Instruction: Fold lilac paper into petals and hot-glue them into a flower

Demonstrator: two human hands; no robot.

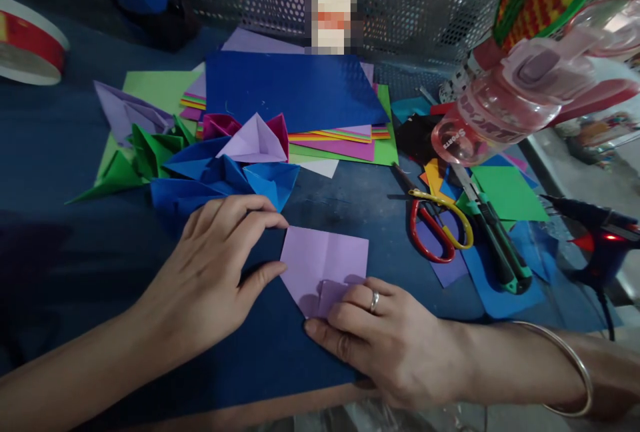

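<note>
A square-cut piece of light purple paper (305, 252) lies on the blue table, creased down its middle, with a corner folded in at its lower side. My left hand (215, 259) is at its left edge, thumb and index finger apart, their tips at the paper's border. With bent fingers, my right hand (385, 332) presses on the folded lower part, its thumb along the lower edge; the fingers cover some of the fold. Just beyond my left hand are folded paper pieces in blue (220, 175), green (155, 152) and purple (257, 139).
Behind the folded pieces is a stack of coloured paper topped by a dark blue sheet (290, 85). To the right lie scissors (434, 232), a utility knife (495, 239), paper scraps (510, 192), a pink bottle (500, 112) and a glue gun (605, 245). A tape roll (35, 45) sits far left.
</note>
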